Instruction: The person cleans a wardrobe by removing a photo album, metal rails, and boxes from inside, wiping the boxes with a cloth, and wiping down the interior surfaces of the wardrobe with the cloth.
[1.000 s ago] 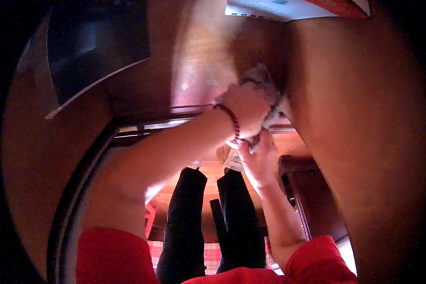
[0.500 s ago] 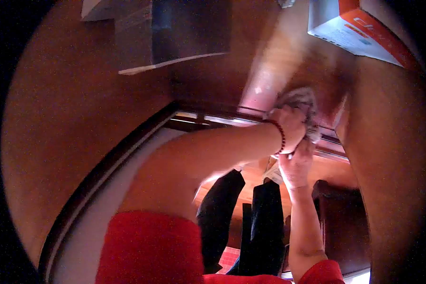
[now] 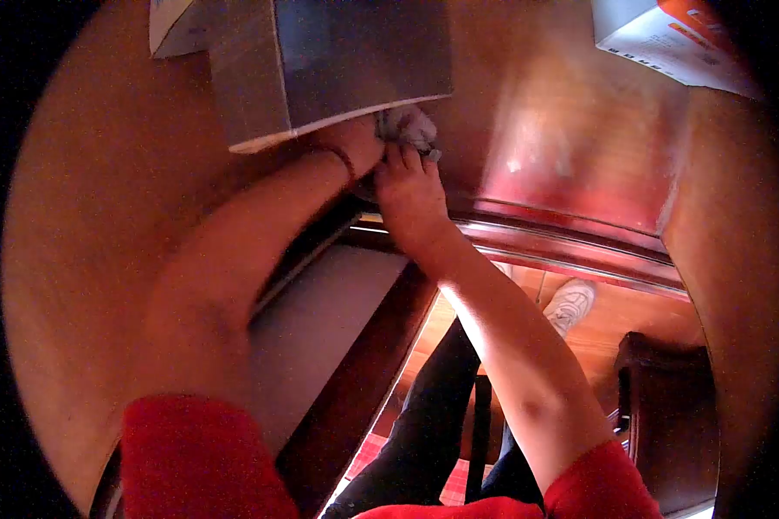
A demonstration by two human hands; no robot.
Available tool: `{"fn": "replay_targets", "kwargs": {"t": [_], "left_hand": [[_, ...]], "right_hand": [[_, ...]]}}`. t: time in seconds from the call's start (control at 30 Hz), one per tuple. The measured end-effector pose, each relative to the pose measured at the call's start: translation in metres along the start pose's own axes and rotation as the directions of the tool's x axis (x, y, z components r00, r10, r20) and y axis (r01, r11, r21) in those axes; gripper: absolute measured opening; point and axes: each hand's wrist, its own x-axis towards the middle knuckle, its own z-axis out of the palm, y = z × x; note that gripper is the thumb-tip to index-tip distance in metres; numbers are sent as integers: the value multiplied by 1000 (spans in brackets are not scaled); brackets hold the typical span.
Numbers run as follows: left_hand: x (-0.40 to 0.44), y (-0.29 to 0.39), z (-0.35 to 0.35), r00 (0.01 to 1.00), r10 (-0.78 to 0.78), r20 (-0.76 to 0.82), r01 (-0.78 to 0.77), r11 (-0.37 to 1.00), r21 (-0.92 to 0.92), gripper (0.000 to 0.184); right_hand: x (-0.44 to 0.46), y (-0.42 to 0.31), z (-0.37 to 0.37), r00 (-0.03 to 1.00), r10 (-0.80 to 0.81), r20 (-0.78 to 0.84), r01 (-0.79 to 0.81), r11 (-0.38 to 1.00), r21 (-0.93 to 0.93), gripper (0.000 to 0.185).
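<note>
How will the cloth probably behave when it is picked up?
The cloth is likely floppy, since it lies crumpled in soft folds by the fingertips of the right hand. It should be light, as the bunch looks small next to that hand. It seems unlikely to roll, because its shape is uneven.

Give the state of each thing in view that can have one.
Cloth: crumpled
Left hand: at the cloth, grip unclear
Right hand: at the cloth, grip unclear
Bracelet: worn
Dark-faced box: open or shut unclear
White-and-orange box: open or shut unclear
Shoe: worn
</note>
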Motion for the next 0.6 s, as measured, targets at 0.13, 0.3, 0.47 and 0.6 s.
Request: {"fn": "replay_targets", "kwargs": {"t": [0.13, 0.3, 0.47, 0.6], "left_hand": [[-14, 14, 24, 975, -108, -196, 84, 988, -129, 53], [-17, 35, 51, 966, -250, -67, 222, 934, -280, 75], [-21, 79, 34, 979, -194, 55, 200, 905, -375, 37], [-42, 128, -4, 983, -141, 115, 180, 675, -715, 28]], "right_hand": [[-13, 23, -4, 975, -53, 218, 80, 990, -115, 34], [-14, 46, -36, 931, -80, 356, 162, 965, -206, 27], [-30, 88, -59, 989, -136, -59, 118, 965, -235, 29], [-56, 107, -93, 994, 81, -68, -85, 995, -57, 29]]}}
